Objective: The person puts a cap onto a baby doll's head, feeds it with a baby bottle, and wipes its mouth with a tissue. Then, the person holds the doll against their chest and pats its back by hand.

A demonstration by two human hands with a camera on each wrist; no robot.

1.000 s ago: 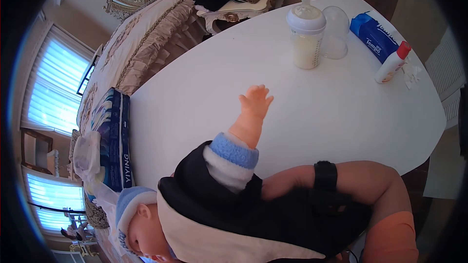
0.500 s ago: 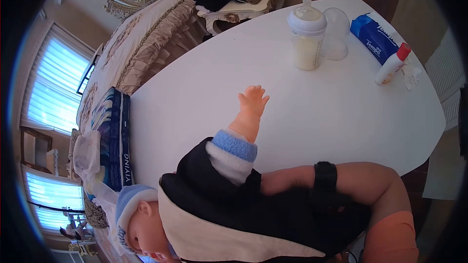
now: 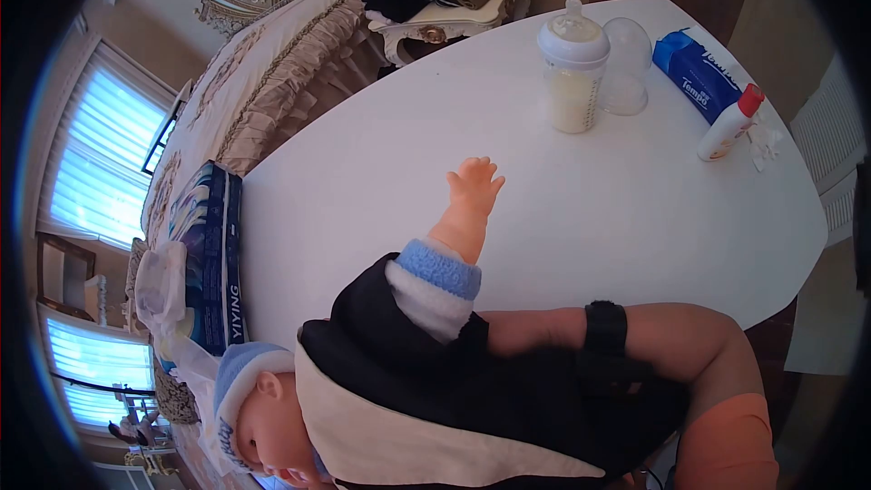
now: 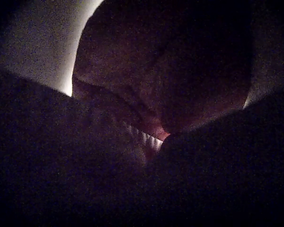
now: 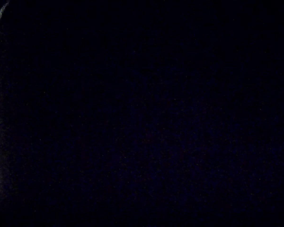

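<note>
In the head view a doll [image 3: 277, 413] lies on its side along the bottom edge, wearing a blue and white hat and a black and cream garment [image 3: 408, 440]. Its bare arm [image 3: 465, 218] points up over the table from a blue and white cuff. From the right, a forearm with a black wristband runs behind the doll; part of the right hand [image 3: 513, 331] shows against the black cloth, its fingers hidden. My left hand is outside the head view. A dim, skin-like shape [image 4: 165, 61] fills the left wrist view, its fingers indistinct. The right wrist view is nearly black.
On the white table [image 3: 363, 154] stand a milk bottle [image 3: 573, 82], a clear cover [image 3: 626, 63], a blue Tempo pack [image 3: 694, 73] and a red-capped bottle [image 3: 729, 127]. A dark YIYING package [image 3: 213, 254] is at the left edge, near a bed [image 3: 272, 82].
The doll's raised arm has shifted slightly left and then a little back right. The table items appear slightly lower in the head view. The right arm looks almost unchanged.
</note>
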